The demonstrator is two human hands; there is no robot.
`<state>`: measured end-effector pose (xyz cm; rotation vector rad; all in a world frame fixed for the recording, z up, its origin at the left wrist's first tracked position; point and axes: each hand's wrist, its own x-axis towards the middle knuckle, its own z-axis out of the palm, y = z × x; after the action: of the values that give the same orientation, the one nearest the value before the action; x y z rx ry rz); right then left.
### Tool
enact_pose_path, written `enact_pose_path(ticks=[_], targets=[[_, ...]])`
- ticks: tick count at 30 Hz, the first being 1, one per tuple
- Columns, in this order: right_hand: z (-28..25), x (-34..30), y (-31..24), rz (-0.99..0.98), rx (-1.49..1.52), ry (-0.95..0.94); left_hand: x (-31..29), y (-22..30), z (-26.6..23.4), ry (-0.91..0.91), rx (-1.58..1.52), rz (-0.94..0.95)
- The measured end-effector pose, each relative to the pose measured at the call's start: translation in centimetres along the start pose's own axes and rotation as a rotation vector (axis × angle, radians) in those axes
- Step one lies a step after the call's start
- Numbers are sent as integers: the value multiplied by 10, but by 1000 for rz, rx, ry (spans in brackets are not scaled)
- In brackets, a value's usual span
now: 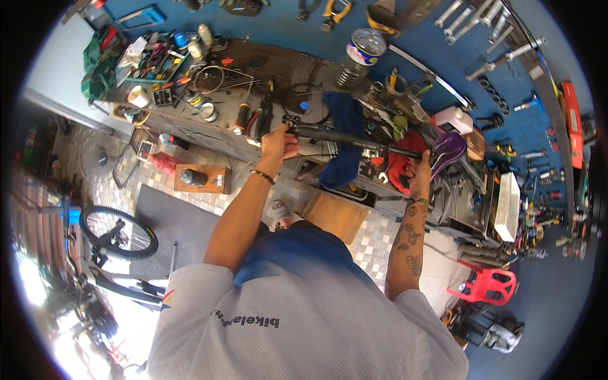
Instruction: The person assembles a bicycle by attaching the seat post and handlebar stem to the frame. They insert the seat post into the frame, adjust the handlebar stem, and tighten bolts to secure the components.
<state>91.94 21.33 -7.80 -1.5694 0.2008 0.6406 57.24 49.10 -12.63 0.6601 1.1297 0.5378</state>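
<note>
A long black bicycle seatpost [345, 137] lies level across my two hands above the workbench, its clamp end to the left. My left hand [277, 145] is closed round that clamp end. At the other end, the fingers of my right hand [418, 172] grip the thinner tip. Beneath the post a dark blue cloth [342, 170] hangs over the bench edge, and a red cloth [403, 163] is bunched beside my right hand. A purple bicycle saddle [447, 149] sits just beyond that hand. Left of my left hand are an orange-handled screwdriver [241, 118] and red-and-black-handled tools [256, 121].
A large clear bottle [361, 58] stands at the back of the cluttered bench [190, 126]. Wrenches [465, 22] hang on the blue wall. Below are a wooden stool [202, 180], a bicycle wheel [119, 232] at left and a red plastic chair [484, 285] at right.
</note>
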Motion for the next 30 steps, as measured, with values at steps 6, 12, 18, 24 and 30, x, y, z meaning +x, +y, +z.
enact_pose_path(ticks=[6, 12, 18, 24, 30], targets=[[-11, 63, 18, 2, -118, -37, 14, -10, 1, 19, 50, -103], [-36, 71, 18, -1, -346, -113, 12, -13, 10, -43, 97, -131], [-23, 29, 11, -492, -880, 13, -33, -19, -21, -192, 73, -5], [140, -12, 6, -1058, -1211, -351, -91, -96, -143, -71, 118, -100], [231, 60, 36, -1330, -1593, -475, -166, -197, -280, 538, 114, -135]])
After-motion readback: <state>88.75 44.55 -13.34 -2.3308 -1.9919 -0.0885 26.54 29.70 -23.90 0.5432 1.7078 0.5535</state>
